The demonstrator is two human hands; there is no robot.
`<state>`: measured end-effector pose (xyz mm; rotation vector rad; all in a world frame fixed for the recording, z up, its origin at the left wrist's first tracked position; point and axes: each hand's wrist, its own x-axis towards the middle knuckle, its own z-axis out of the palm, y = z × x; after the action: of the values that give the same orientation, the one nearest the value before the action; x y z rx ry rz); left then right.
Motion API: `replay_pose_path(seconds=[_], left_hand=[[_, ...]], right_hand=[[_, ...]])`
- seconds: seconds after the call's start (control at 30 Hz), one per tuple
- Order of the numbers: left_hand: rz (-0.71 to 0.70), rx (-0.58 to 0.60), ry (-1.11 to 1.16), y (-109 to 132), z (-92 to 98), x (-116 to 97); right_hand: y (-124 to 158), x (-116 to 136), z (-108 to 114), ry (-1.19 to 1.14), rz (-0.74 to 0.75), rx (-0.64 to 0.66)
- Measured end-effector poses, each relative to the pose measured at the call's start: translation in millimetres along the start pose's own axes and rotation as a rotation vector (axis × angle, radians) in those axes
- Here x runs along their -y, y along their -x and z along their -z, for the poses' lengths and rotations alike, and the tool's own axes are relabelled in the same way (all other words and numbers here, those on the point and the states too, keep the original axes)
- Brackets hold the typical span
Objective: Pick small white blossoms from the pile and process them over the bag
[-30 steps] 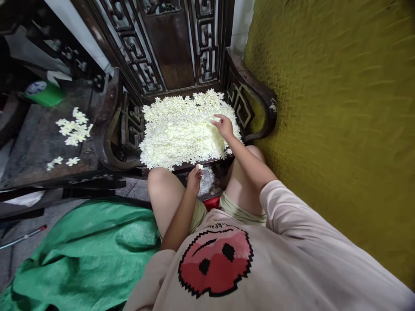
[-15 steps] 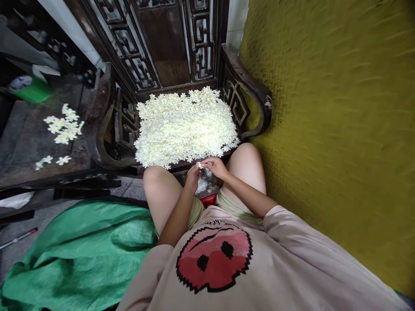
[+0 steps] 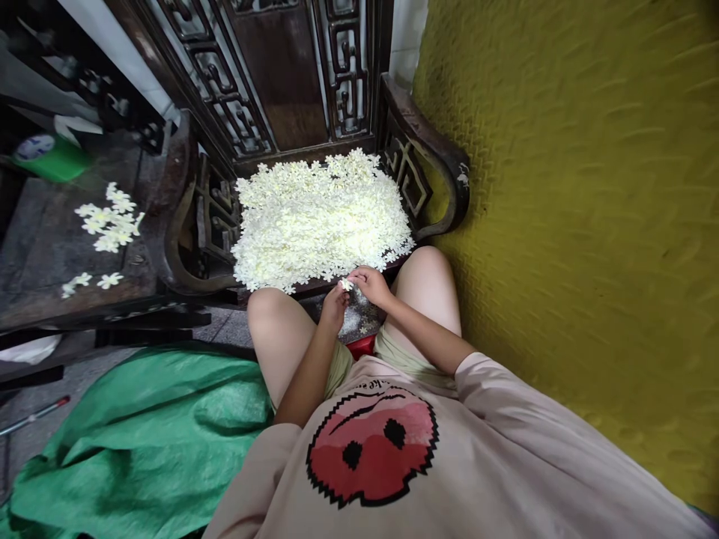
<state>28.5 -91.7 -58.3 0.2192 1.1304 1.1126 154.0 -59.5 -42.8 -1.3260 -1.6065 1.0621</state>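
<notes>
Between my knees, my left hand (image 3: 335,308) pinches a small white flower (image 3: 346,284) at its fingertips. From the other side my right hand (image 3: 371,284) has its thumb and finger closed at the flower's upper edge; whether it grips a petal or something thinner is too small to tell. Just beyond both hands, a thick heap of white flowers (image 3: 320,221) covers the seat of a dark carved wooden chair (image 3: 296,71). Below the hands, a pale patch (image 3: 352,320) shows on the floor.
On a dark wooden table (image 3: 34,232) at the left lie several loose white flowers (image 3: 114,223) and a green roll (image 3: 52,157). A green sheet (image 3: 162,434) spreads over the floor at lower left. A yellow textured surface (image 3: 573,224) rises along the right.
My right hand has shifted slightly up and its fingers have lifted at the flower, which shows more openly. My left hand stays nearly where it was.
</notes>
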Motion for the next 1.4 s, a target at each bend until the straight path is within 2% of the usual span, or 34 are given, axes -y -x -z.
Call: replay_pose_path(seconds=[0.07, 0.13, 0.27, 0.33, 0.4, 0.47, 0.63, 0.7, 0.8, 1.4], left_hand=[[0.008, -0.010, 0.018, -1.0, 2.0, 0.4], [0.009, -0.035, 0.019, -2.2, 4.4, 1.3], [-0.008, -0.054, -0.002, -2.7, 7.4, 1.8], [-0.003, -0.056, 0.020, -1.8, 7.9, 0.6], [0.007, -0.072, 0.059, -0.7, 7.8, -1.3], [0.011, -0.083, 0.079, 0.2, 7.2, -3.2], [0.010, -0.075, 0.047, 2.1, 1.9, -5.2], [0.017, -0.053, 0.062, 3.2, -1.0, -5.4], [0.039, -0.019, 0.089, 5.3, -3.5, -6.3], [0.034, -0.018, 0.112, 3.7, 1.5, -6.4]], right_hand=[[-11.0, -0.6, 2.9, -0.028, -0.011, -0.081], [-34.3, 0.2, 12.6, -0.039, -0.017, -0.182], [-109.7, 6.1, 49.1, -0.014, 0.006, -0.436], [-141.5, 7.6, 65.7, -0.001, 0.018, -0.435], [-153.0, 6.2, 73.0, 0.024, 0.007, -0.373], [-138.9, 2.3, 68.7, 0.047, -0.021, -0.276], [-44.7, -4.3, 29.2, -0.071, -0.108, 0.159], [-17.3, -1.3, 15.8, -0.143, -0.120, 0.232], [-3.6, 5.7, 5.8, -0.197, -0.120, 0.238], [-8.8, 6.7, -5.1, -0.210, -0.020, 0.147]])
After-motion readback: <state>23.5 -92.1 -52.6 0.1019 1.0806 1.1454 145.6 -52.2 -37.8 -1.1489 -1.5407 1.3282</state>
